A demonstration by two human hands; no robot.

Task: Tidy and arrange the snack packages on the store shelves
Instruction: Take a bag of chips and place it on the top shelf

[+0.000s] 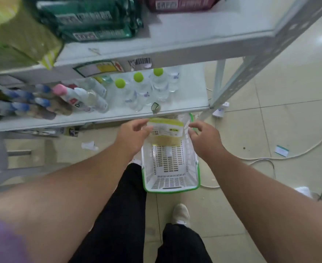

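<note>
A yellow-green snack package (pixel 165 132) hangs over the far end of a white basket (pixel 170 184) with a green rim that stands on the floor. My left hand (pixel 132 134) grips the package's left edge between thumb and fingers. My right hand (pixel 204 136) hovers just right of the package with fingers spread, not clearly touching it. On the upper shelf (pixel 204 35) lie dark green snack packages (pixel 91 18), yellow-green packages (pixel 17 37) at the left and a maroon package (pixel 181 3) at the back.
The lower shelf (pixel 190 90) holds clear bottles with green caps (pixel 139 86) and tipped bottles (pixel 65 99) at the left. A metal shelf post (pixel 251 73) slants down on the right. A white cable (pixel 298 149) and paper scraps (pixel 281 150) lie on the tiled floor.
</note>
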